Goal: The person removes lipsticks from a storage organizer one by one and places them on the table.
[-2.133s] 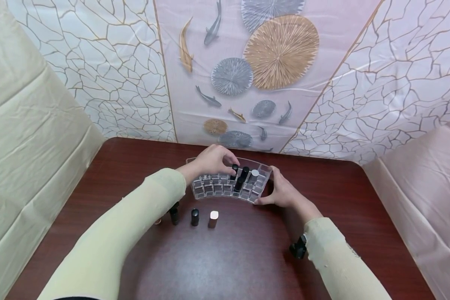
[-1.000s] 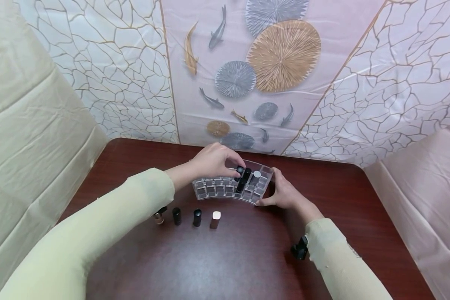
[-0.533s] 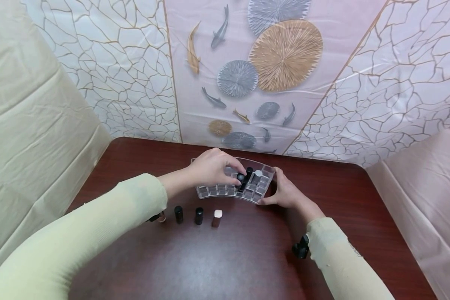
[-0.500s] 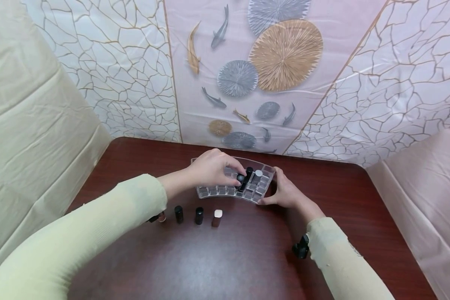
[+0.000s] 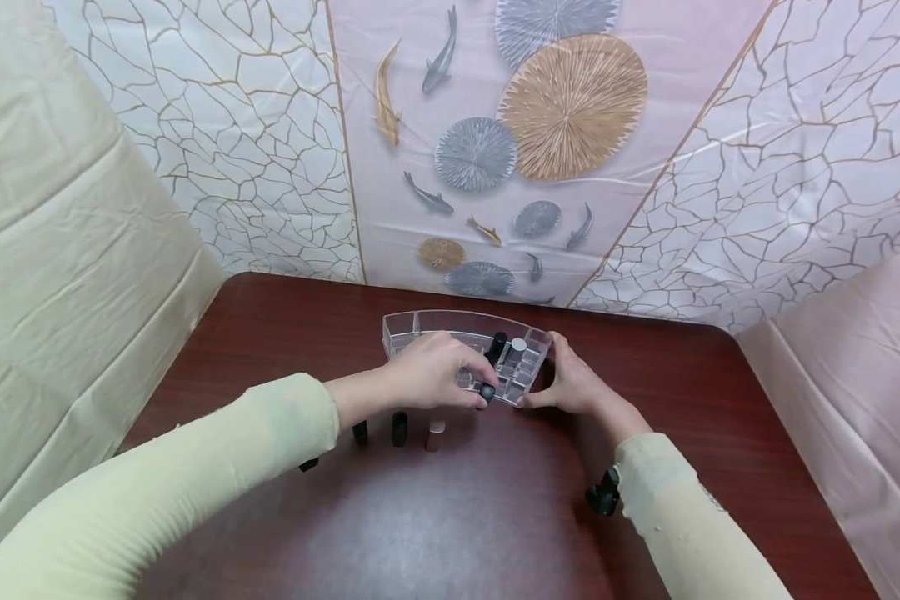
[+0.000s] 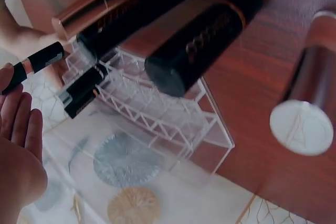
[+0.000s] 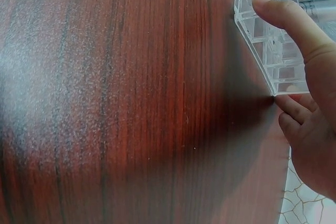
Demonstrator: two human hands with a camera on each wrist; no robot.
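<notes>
Thumb and fingers of my left hand [image 5: 435, 375] pinch a black lipstick tube [image 5: 486, 392] at the near edge of a clear tiered organizer [image 5: 465, 321]. A pinkish band circles the middle of this lipstick [image 6: 38, 63] in the left wrist view. My right hand [image 5: 576, 385] grips the organizer's right end, thumb over the near side in the right wrist view. In the organizer's right part stand a black tube [image 5: 498, 343] and a silver-topped tube [image 5: 518, 347]. The left hand hides much of the organizer's front rows.
On the dark red table [image 5: 450, 517], before the organizer, stand a black tube [image 5: 399, 429], a brownish tube [image 5: 436, 435] and another black one [image 5: 360, 432] partly behind the left wrist. Patterned cloth [image 5: 255, 150] hangs behind the table.
My left hand has carried the pinched lipstick from the organizer's back rows rightward and towards me, to its near edge. My right hand keeps its grip on the organizer's end.
</notes>
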